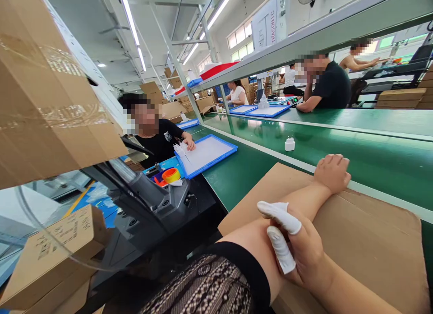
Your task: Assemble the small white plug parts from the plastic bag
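Note:
My left hand (pixel 333 172) rests on a brown cardboard sheet (pixel 372 242) at the edge of the green conveyor belt (pixel 372 160). Its fingers are curled under and nothing shows in them. My right hand (pixel 297 246) lies against my left forearm. White finger cots cover its thumb and forefinger, which are stretched out; the other fingers are hidden. It holds nothing. A small white plug adapter (pixel 289 144) stands alone on the belt, a short way beyond my left hand.
A blue tray (pixel 206 154) lies on the belt to the left, where a seated co-worker (pixel 158 138) handles white parts. A black machine (pixel 149 205), orange tape (pixel 171 175) and cardboard boxes (pixel 50 255) crowd my left. More people sit across the line.

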The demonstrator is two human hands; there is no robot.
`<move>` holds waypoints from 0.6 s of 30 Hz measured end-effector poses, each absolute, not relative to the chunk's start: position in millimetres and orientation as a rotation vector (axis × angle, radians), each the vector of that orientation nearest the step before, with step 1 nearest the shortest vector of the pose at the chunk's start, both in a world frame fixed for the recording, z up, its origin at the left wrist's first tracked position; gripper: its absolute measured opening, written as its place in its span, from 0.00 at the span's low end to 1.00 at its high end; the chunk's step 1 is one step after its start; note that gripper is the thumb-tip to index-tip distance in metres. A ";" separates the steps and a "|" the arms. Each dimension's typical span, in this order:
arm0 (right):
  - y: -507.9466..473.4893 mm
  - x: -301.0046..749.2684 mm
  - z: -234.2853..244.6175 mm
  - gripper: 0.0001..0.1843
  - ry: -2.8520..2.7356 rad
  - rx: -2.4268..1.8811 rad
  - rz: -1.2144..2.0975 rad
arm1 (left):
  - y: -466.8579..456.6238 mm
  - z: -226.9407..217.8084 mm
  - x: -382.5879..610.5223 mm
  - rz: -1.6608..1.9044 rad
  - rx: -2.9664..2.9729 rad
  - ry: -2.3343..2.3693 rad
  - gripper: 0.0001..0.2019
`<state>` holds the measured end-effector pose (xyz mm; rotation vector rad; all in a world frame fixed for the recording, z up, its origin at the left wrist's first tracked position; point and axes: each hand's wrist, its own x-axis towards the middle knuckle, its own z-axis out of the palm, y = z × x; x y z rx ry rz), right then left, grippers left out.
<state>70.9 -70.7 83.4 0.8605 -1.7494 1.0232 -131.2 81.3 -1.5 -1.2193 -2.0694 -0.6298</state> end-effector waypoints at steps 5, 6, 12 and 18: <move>-75.6 69.7 80.9 0.34 -1.755 0.878 0.954 | 84.2 -5.1 -136.7 -0.695 -1.245 -2.147 0.11; -76.4 68.6 79.4 0.33 -1.769 0.854 0.954 | 83.8 -4.8 -137.0 -0.709 -1.259 -2.147 0.11; -80.7 62.6 73.7 0.27 -1.971 0.673 1.190 | 76.7 -0.1 -141.6 -0.959 -1.099 -2.244 0.10; -80.0 65.6 74.7 0.26 -1.938 0.751 1.198 | 75.4 1.1 -145.3 -1.029 -0.967 -2.363 0.09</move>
